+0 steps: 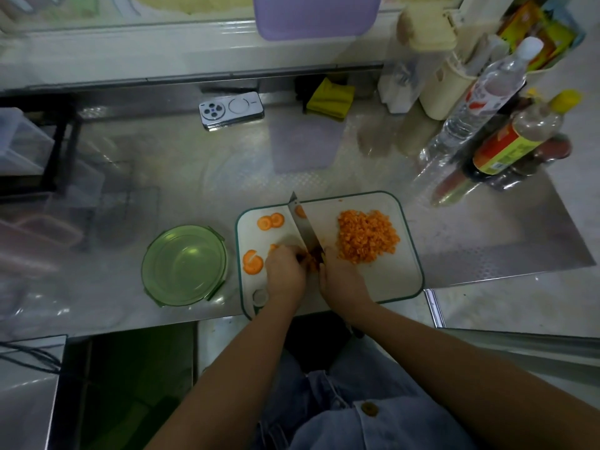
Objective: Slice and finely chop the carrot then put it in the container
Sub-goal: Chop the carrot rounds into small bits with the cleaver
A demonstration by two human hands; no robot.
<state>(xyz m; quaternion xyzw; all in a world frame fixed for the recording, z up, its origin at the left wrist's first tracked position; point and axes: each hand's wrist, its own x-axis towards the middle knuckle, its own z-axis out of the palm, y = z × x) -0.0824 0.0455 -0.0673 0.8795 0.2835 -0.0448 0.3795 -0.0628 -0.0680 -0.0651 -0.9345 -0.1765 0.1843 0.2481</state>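
Note:
A white cutting board [399, 280] with a green rim lies on the steel counter. On its right part sits a heap of finely chopped carrot [367, 237]. Round carrot slices [270, 221] lie at the board's far left, and more carrot slices [253, 262] at its near left. My right hand [341, 277] grips the handle of a knife [303, 227], whose blade points away across the board. My left hand [285, 271] presses down on a few carrot pieces beside the blade. A round green container [184, 265] stands empty left of the board.
A phone [231, 109] lies at the back of the counter. A yellow cloth [329, 98] is behind the board. Bottles [516, 138] and a cream jar [441, 89] crowd the right back. A purple lid [315, 17] leans against the window. Clear bins stand at left.

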